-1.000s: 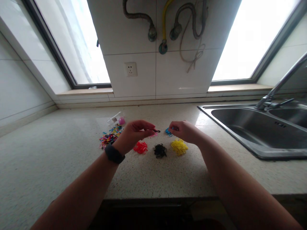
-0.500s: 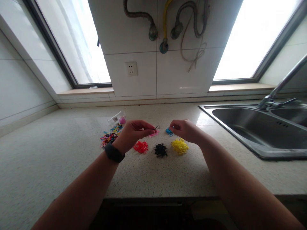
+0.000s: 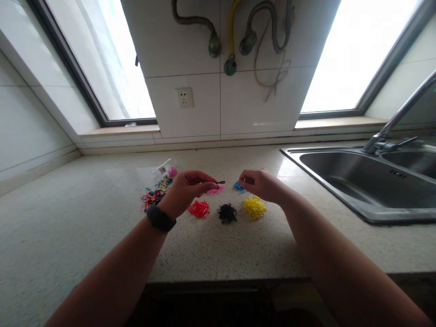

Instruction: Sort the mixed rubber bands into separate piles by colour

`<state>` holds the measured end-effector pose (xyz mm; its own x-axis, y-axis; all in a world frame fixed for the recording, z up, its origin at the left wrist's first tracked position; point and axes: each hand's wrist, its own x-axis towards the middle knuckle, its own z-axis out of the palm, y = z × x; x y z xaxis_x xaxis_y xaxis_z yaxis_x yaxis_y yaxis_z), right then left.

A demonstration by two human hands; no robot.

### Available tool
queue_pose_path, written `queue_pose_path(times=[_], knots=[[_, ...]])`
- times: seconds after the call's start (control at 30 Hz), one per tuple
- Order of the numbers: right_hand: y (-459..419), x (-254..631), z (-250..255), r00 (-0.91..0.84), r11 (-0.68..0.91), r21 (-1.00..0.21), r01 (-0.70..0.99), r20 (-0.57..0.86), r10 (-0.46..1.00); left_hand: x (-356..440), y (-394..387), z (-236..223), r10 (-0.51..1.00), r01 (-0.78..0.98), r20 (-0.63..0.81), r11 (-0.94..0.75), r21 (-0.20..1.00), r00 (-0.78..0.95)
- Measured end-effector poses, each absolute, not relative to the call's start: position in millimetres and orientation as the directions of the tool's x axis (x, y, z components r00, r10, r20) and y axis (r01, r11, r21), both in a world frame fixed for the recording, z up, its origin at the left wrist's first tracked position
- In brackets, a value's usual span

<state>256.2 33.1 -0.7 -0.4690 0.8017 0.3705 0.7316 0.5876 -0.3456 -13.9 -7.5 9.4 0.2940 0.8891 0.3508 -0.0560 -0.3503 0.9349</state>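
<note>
"Head view, checked against what I see from where I stand: report the hands first."

"Two, both bare. Left hand (image 3: 185,190): thumb and forefinger pinched together on one black loop (image 3: 221,182), its free end pointing right, near the pink pile (image 3: 214,192). Right hand (image 3: 259,182): fingers curled in close at the blue pile (image 3: 239,187). Whether they grip a piece, I cannot tell."

"Number of piles on the counter (image 3: 218,254)?"

"Six. Five are of one colour each. Near row, left to right: one red pile (image 3: 199,209), one black pile (image 3: 227,213), one yellow pile (image 3: 254,207). Farther back: the pink on the left, the blue on the right. Sixth is one mixed pile (image 3: 152,198) at the left, partly hidden by the left hand. Pieces too tangled to count."

"Other items?"

"One clear packet (image 3: 160,170) and one pink ball (image 3: 172,171), beyond the mixed pile; whether the ball is inside, I cannot tell. One black wristband (image 3: 160,217), left wrist. At right, one steel sink (image 3: 337,177), two basins, one tap (image 3: 378,141)."
</note>
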Motion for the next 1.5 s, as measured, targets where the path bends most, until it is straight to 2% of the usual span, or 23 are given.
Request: queue_pose_path(times=[0.27,0.7,1.5], knots=[[33.5,256.5,-1.2,-0.472,0.583,-0.355,0.731,0.355,0.807,-12.2,-7.8,9.9,0.894,-0.021,0.346,-0.355,0.934,0.284],[34.4,255.6,-3.1,-0.480,0.590,-0.336,0.735,0.356,0.801,-13.8,-7.5,9.8,0.902,-0.068,0.318,-0.312,0.948,0.291],[35.0,255.7,-4.2,-0.481,0.591,-0.330,0.736,0.361,0.799,-15.6,-9.0,12.1,0.879,-0.107,0.370,-0.354,0.929,0.302]])
